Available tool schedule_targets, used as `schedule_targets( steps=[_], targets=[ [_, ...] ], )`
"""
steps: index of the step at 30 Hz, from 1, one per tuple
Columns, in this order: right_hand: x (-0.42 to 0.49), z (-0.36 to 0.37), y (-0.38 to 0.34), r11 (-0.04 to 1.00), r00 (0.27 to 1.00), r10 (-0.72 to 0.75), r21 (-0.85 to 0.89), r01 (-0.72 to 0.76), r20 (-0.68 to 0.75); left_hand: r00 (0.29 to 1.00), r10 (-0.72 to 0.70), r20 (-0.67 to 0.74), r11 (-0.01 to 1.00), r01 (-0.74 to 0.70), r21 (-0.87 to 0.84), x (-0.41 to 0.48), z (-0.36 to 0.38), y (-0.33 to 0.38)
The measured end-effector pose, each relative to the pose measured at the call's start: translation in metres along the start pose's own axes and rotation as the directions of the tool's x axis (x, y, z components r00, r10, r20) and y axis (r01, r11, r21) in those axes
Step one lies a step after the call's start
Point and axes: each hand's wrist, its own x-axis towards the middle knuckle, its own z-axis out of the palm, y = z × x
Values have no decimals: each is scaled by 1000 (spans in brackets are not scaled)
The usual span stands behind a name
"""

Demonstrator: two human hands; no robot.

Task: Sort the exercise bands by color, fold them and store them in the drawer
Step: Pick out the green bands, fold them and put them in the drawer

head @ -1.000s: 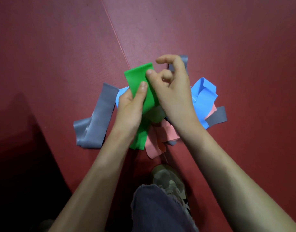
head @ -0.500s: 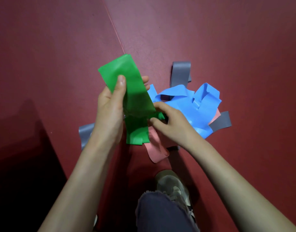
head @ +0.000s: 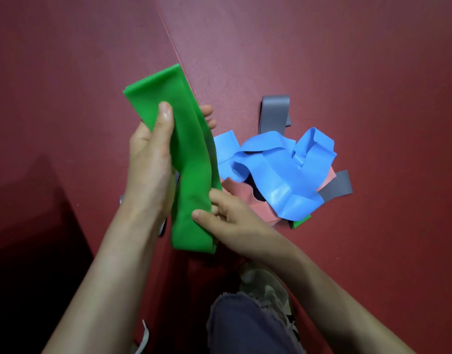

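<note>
At centre frame the left hand [head: 149, 164] clamps the upper part of a green band [head: 191, 159], thumb pressed on its front and fingers behind. The right hand [head: 227, 218] pinches the band's lower right edge. The band hangs above the red floor [head: 347, 60]. To the right lie crumpled blue bands [head: 278, 172], over pink bands [head: 258, 208] and grey bands [head: 274, 111]. A shoe [head: 265, 290] shows at bottom centre.

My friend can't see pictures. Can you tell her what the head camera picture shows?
Two bare hands hold up a long green exercise band: the left hand grips it near the top, the right hand pinches it lower down. Beside it, blue bands, grey bands and pink bands lie tangled on a red floor.
</note>
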Motion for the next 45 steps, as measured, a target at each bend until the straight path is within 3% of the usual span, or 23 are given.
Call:
schedule_targets(
  steps=[2,5,8,10,13,15,20,22,24,28,35,37,41,45],
  targets=[
    [0,4,5,997,998,0,-73,-4,-55,1000,-3,7,1000,3,12,-2,0,0],
    [4,-2,19,934,984,23,-347,-85,-178,1000,-24,1,1000,24,20,-6,-2,0],
    [0,-14,33,935,949,0,-337,-112,-316,999,-49,-5,999,49,19,-12,-5,-5],
    [-9,-24,46,964,851,-5,-229,-135,-525,996,-92,-8,996,92,12,-15,-6,-11],
    [-31,-42,76,984,605,55,-61,-170,-795,988,-145,45,988,142,53,-20,0,-23],
    [-45,-53,98,978,493,112,8,-209,-863,977,-200,79,979,196,60,-22,8,-34],
    [-60,-70,135,948,344,233,135,-287,-909,934,-308,182,950,293,105,-30,31,-58],
    [-59,-72,138,931,345,278,163,-326,-896,923,-323,209,944,299,139,-34,37,-63],
    [-58,-71,141,903,394,279,99,-419,-876,913,-336,229,939,307,155,-38,42,-66],
    [-54,-71,139,883,464,243,-4,-469,-852,902,-375,214,925,351,144,-41,43,-69],
    [-47,-77,132,875,436,325,92,-476,-839,921,-364,137,927,345,145,-45,31,-68],
    [-52,-75,121,914,443,320,151,-376,-838,930,-348,116,934,334,124,-44,31,-67],
    [-57,-68,86,943,541,267,333,26,-798,941,-327,90,943,319,93,-43,34,-65],
    [-50,-72,40,975,625,35,165,151,-780,951,-296,87,954,290,75,-39,34,-62]
  ],
)
